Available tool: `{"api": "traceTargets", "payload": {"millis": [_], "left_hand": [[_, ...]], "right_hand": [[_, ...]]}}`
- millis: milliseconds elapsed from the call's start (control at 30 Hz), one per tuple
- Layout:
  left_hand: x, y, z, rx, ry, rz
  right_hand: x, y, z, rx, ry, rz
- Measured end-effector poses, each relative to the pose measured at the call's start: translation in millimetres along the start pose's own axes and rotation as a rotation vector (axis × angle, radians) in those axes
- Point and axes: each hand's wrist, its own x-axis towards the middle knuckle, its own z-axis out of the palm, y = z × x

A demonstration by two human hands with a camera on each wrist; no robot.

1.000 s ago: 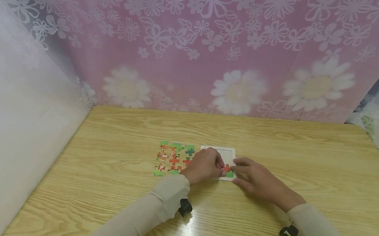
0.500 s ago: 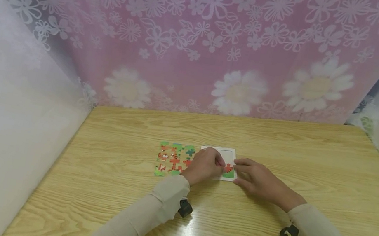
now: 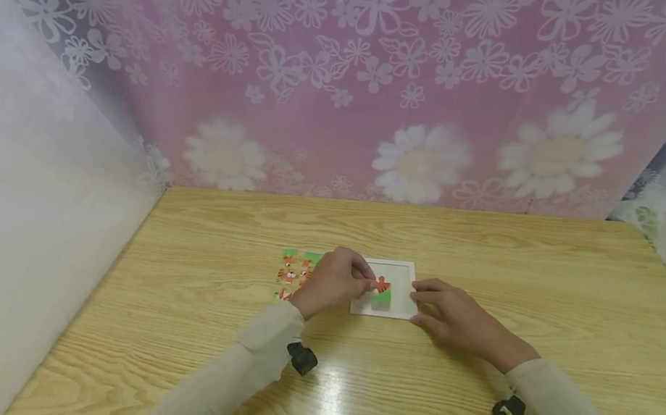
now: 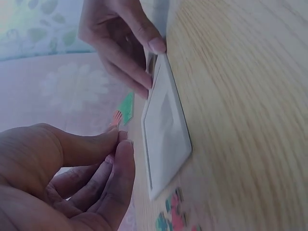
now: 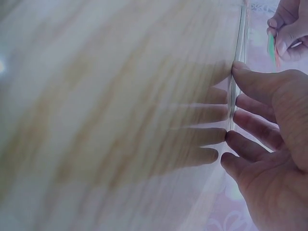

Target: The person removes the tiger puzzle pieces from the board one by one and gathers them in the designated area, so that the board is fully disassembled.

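Observation:
My left hand (image 3: 335,280) pinches a jigsaw piece (image 3: 382,293), red-orange above and green below, between thumb and index finger. It holds the piece raised over a white puzzle tray (image 3: 404,285), and a shadow falls on the tray under it. The left wrist view shows the same piece (image 4: 126,108) upright beyond the fingertips, apart from the tray's surface. At the tray's right edge rests my right hand (image 3: 452,314), thumb and fingertips touching the side. In the right wrist view its fingers (image 5: 255,126) are spread along that edge.
To the tray's left lie several jigsaw pieces (image 3: 289,273) showing an orange animal's face and green ground, partly hidden by my left hand. All of it is on a wood-grain table (image 3: 204,347). Flowered pink cloth (image 3: 326,89) hangs behind, with pale cloth at both sides.
My left hand has lifted the red-and-green piece from the tray's lower right corner and moved it left and up. The right hand has stayed at the tray's right edge.

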Motion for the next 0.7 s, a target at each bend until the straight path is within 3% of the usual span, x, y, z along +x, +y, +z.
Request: {"api": "traceTargets", "payload": {"millis": [433, 700], "left_hand": [[-19.3, -28.8, -26.7, 0.008, 0.025, -0.053], [-29.3, -34.9, -32.3, 0.083, 0.042, -0.069]], "right_hand": [[-2.2, 2, 1, -0.004, 0.011, -0.020], [-2.7, 4, 2, -0.008, 0.010, -0.014]]}}
